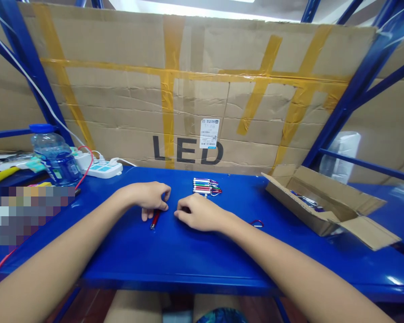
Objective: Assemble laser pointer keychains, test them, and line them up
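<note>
My left hand [155, 199] has its fingers curled down over a slim red metal tube [155, 219], pen-like, with a silver end pointing toward me. The tube's far part is hidden under the fingers. Just to the right, my right hand [200, 213] rests low over the table with its fingers bent and the thumb close to them. Whatever these fingers hold, if anything, does not show. Beyond the right hand lies a neat row of several slim metal tubes [205, 185] in silver, blue, green and red, with thin cords at their right ends.
A red cord loop with a silver piece [257, 223] lies behind my right forearm. An open cardboard box [298, 208] with similar items stands at right. On the left are a water bottle [55, 157] and a white power strip [104, 169]. Taped cardboard [131, 107] closes off the back.
</note>
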The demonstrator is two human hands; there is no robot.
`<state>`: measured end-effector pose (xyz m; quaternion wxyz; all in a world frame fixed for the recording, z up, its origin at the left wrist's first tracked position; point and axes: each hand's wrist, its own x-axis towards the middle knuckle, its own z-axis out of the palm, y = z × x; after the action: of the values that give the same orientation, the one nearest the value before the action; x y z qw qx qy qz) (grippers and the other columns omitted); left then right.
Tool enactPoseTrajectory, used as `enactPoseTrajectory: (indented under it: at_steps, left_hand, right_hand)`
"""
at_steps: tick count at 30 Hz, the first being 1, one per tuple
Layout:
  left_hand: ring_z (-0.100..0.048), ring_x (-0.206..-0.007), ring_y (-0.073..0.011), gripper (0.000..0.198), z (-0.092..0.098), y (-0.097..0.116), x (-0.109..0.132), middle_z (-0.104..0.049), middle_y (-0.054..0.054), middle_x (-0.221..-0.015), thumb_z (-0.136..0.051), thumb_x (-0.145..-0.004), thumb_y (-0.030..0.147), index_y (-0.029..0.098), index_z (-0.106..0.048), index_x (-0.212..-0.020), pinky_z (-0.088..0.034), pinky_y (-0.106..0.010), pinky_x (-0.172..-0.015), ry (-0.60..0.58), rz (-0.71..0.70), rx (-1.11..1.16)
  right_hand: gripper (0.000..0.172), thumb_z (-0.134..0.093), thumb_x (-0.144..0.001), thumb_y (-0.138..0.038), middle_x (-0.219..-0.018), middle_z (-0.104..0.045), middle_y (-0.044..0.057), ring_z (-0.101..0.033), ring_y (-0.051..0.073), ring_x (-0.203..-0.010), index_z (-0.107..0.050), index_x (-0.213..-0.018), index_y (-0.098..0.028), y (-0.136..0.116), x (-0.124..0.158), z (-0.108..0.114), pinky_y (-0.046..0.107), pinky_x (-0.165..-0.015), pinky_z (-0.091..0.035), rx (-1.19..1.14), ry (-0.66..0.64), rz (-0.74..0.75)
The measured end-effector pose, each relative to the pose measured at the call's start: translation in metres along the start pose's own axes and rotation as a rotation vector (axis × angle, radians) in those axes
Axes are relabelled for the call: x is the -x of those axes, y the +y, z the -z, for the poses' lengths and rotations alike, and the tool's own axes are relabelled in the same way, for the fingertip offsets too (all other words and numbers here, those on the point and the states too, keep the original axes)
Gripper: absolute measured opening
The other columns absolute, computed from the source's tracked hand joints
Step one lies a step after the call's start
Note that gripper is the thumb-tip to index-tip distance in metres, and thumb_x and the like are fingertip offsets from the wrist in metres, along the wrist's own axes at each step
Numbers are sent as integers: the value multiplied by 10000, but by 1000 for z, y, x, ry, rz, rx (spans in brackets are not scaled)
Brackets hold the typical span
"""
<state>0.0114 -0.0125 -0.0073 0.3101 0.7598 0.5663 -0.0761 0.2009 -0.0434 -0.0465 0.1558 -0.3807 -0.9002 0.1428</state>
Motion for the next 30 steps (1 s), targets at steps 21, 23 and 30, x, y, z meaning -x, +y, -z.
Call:
enactPoseTrajectory:
  at_steps: [21,23,30]
  left_hand:
    - [-614,-611,-159,201,-35,50,-27,-676,-9,-694,-644,-752,392,200,-662,-808,-410,-242,-535,287,-356,-60]
    - [-639,-720,-189,213,-33,55,-33,-706,-41,-792,-570,-817,382,202,-683,-832,-439,-269,-615,405,-382,-155]
    - [-649,-867,-255,259,-40,68,-64,-705,-106,-937,-452,-866,223,198,-708,-887,-464,-324,-709,566,-422,-464]
  right_hand:
    - [97,-498,-699,-173,-693,-625,8,-546,118,-565,-578,-755,-163,67,55,88,223,-498,-393,-315,-326,-209]
    - [101,-484,-722,-193,-703,-620,9,-531,108,-553,-573,-759,-162,82,59,88,223,-499,-406,-367,-212,-214]
    - [72,-477,-749,-194,-658,-574,-11,-543,105,-563,-541,-736,-165,89,55,69,214,-515,-408,-391,7,-195]
